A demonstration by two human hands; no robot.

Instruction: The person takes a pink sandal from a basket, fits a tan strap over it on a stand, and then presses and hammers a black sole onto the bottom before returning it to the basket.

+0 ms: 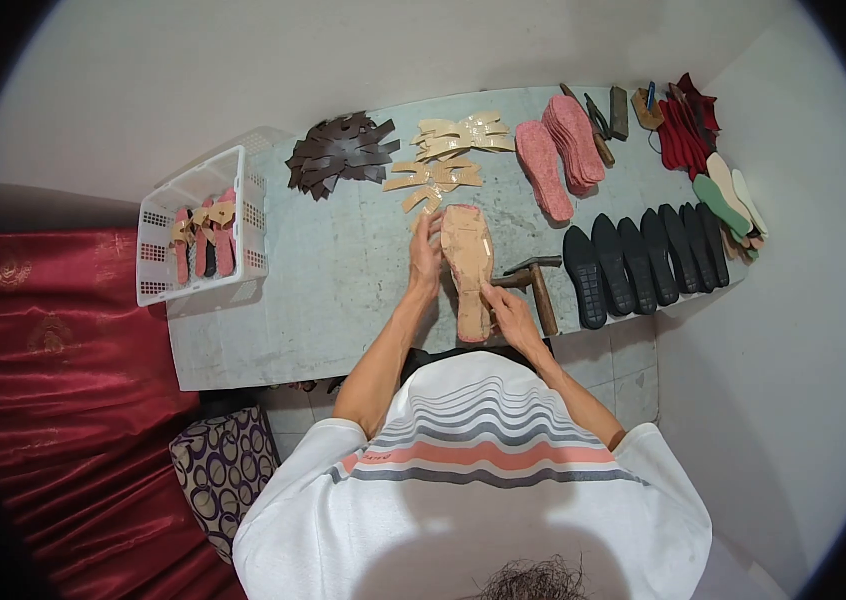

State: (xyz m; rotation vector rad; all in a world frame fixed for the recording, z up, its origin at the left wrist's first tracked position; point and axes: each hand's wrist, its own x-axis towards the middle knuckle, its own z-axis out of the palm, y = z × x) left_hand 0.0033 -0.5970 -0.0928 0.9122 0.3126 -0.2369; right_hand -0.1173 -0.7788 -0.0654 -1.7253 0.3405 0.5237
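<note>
The person holds a tan insole (468, 268) flat on the desk (343, 290), near its front edge and just left of the hammer (535, 285). The left hand (427, 255) rests along the insole's left edge near its far end, fingers curled lightly against it; the right hand (509, 308) presses on its near right edge, fingers bent and closed on the rim. This looks like a fitting or pressing step, with a tan layer being smoothed onto a pink base. Beyond the insole lie tan straps (448, 155), dark brown straps (341, 152) and pink insoles (563, 150); black soles (638, 260) stand in a row right of the hammer. A white basket (201, 225) holding finished pieces sits well to the left. The next move likely calls for even pressure along the edges, keeping both layers aligned.
</note>
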